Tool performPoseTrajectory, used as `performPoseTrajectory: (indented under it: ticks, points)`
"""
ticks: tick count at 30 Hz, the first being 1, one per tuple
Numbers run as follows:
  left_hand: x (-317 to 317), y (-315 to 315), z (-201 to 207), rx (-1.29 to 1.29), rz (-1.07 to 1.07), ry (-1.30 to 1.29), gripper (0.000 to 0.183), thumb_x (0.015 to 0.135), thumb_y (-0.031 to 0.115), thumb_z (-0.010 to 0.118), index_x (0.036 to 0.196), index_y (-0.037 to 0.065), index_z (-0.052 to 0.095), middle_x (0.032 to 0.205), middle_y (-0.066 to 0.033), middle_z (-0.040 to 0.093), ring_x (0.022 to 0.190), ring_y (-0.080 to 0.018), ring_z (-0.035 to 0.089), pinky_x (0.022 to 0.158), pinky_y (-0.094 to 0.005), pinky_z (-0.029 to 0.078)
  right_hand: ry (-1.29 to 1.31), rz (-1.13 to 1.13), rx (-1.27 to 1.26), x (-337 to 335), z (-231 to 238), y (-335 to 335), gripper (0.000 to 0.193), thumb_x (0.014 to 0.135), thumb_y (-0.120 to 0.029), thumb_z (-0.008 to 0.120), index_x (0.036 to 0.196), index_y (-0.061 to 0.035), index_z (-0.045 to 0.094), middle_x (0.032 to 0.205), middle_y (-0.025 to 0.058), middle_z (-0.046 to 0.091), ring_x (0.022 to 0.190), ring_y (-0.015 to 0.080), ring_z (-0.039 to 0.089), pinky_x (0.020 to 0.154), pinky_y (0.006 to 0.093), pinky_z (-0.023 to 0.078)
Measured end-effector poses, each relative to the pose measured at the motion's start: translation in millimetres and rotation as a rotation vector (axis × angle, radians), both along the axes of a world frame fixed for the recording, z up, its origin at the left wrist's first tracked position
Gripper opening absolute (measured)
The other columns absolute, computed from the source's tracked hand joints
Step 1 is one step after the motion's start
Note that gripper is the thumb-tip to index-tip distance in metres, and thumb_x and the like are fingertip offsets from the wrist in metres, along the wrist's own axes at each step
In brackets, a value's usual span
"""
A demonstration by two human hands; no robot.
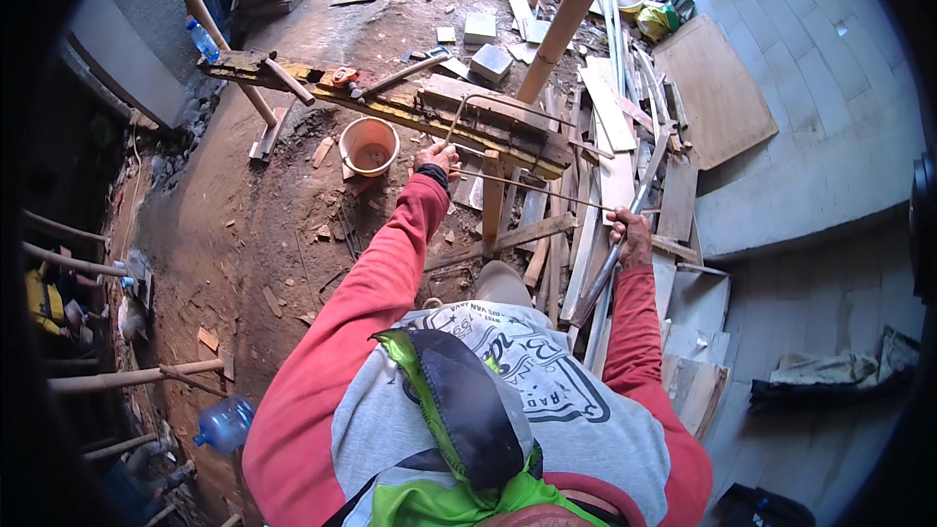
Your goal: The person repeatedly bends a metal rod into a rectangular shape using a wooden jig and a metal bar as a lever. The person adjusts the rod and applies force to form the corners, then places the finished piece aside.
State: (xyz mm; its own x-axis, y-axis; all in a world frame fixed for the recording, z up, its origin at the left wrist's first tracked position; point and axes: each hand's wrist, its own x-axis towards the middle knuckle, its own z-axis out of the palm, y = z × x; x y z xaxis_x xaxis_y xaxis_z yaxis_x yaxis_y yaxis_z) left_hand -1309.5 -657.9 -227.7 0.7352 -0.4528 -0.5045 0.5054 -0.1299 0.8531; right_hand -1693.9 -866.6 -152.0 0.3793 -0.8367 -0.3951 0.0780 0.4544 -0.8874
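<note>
My left hand (pixel 437 158) is closed round a thin steel rod (pixel 527 187) in front of a worn wooden beam (pixel 381 115). The rod has a bent part that rises past the hand and lies over the beam's right end. Its straight length slants toward my right hand (pixel 632 237), which is closed round a long grey metal bar (pixel 604 275). Whether those fingers also touch the rod's end, I cannot tell. On the beam lie a hammer (pixel 402 74), an orange tape measure (pixel 344 76) and a wooden handle (pixel 289 81).
A pinkish bucket (pixel 369 146) stands on the dirt floor left of my left hand. Loose boards (pixel 615 171) pile up on the right, with a plywood sheet (pixel 717 88) against the wall. A bamboo pole (pixel 569 24) rises behind the beam. A blue water jug (pixel 224 425) lies lower left.
</note>
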Motion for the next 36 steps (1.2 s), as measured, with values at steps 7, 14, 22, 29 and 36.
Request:
performPoseTrajectory:
  ticks: [7, 14, 22, 29, 36]
  points:
    - [7.3, -29.8, -27.3, 0.075, 0.025, 0.024, 0.022, 0.095, 0.026, 0.063, 0.112, 0.011, 0.066, 0.094, -0.0046, 0.07, 0.068, -0.0142, 0.065, 0.054, -0.0314, 0.056, 0.043, 0.081, 0.008, 8.9, -25.3, -45.3, 0.018, 0.085, -0.011, 0.066, 0.096, -0.001, 0.055, 0.079, 0.0127, 0.065, 0.051, 0.0056, 0.048, 0.041, 0.0203, 0.041]
    - [-1.9, -24.9, -66.1, 0.026, 0.184, 0.163, 0.034, 0.099, 0.035, 0.058, 0.087, 0.003, 0.063, 0.066, -0.0061, 0.058, 0.054, -0.018, 0.057, 0.05, -0.0374, 0.053, 0.149, 0.273, 0.081, 8.4, -39.5, -57.3, 0.017, 0.085, -0.013, 0.066, 0.094, -0.0038, 0.055, 0.076, 0.0081, 0.064, 0.05, 0.0044, 0.047, 0.042, 0.0189, 0.039]
    - [13.3, -32.4, -79.5, 0.177, 0.158, -0.014, 0.05, 0.099, 0.041, 0.055, 0.085, -0.007, 0.064, 0.062, -0.008, 0.051, 0.047, -0.0181, 0.056, 0.052, -0.0427, 0.063, 0.241, 0.388, 0.209, 0.9, -55.1, -49.7, 0.014, 0.089, -0.014, 0.066, 0.092, -0.0081, 0.054, 0.075, 0.0043, 0.062, 0.049, 0.0028, 0.044, 0.04, 0.0183, 0.037]
    - [15.4, -36.8, -70.6, 0.294, 0.164, -0.099, 0.048, 0.096, 0.042, 0.06, 0.083, -0.004, 0.069, 0.058, -0.0052, 0.053, 0.042, -0.0141, 0.053, 0.048, -0.0372, 0.062, 0.32, 0.409, 0.161, -4.0, -52.4, -29.0, 0.019, 0.089, -0.021, 0.067, 0.091, -0.0074, 0.054, 0.074, 0.0047, 0.063, 0.05, 0.0051, 0.048, 0.04, 0.0211, 0.04]
    - [3.6, -42.2, -72.2, 0.433, 0.295, -0.292, 0.032, 0.094, 0.032, 0.061, 0.083, 0.004, 0.073, 0.073, -0.0099, 0.066, 0.055, -0.0205, 0.066, 0.041, -0.0343, 0.058, 0.908, 0.563, -1.025, -67.5, -36.5, -105.2, 0.026, 0.083, -0.024, 0.068, 0.084, -0.0011, 0.057, 0.069, 0.0196, 0.061, 0.059, 0.0332, 0.063, 0.054, 0.0437, 0.047]
